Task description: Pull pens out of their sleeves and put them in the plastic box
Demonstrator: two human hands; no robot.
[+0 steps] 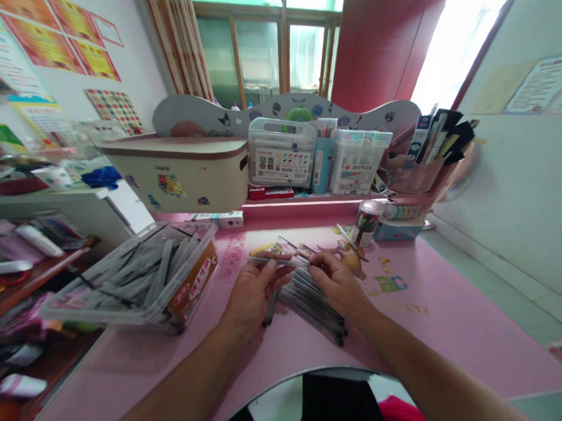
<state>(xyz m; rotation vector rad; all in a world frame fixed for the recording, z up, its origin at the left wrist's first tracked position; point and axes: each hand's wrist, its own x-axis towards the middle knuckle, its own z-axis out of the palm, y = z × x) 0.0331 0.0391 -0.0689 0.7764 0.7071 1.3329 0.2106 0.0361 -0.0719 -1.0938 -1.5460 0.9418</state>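
Pinching a slim dark gel pen (269, 260) crosswise, the person's left hand (254, 292) curls closed around it, fingers wrapped over the barrel, while the right hand (340, 282) grips the same pen near its other end between thumb and fingertips. Directly beneath and just ahead of both hands, a fanned pile of matching pens (311, 308) lies on the pink desk (421, 328), with one more pen (270, 308) poking out below the left palm. Just left of that hand sits a clear plastic box (139, 285), packed with more pens and carrying an orange label (194, 289) on its end.

Beyond the right hand, a pair of scissors (350, 240) leans against a clear canister (368, 222), beside a small blue box (398, 230) topped with rolls of patterned tape (402, 212). Along the back of the desk stand a cream storage bin (177, 178), two clear marker cases (282, 153) and a blue pen cup (323, 162). A wooden shelf (36, 271) crowded with stationery runs down the left side, and a window (264, 50) glows behind everything.
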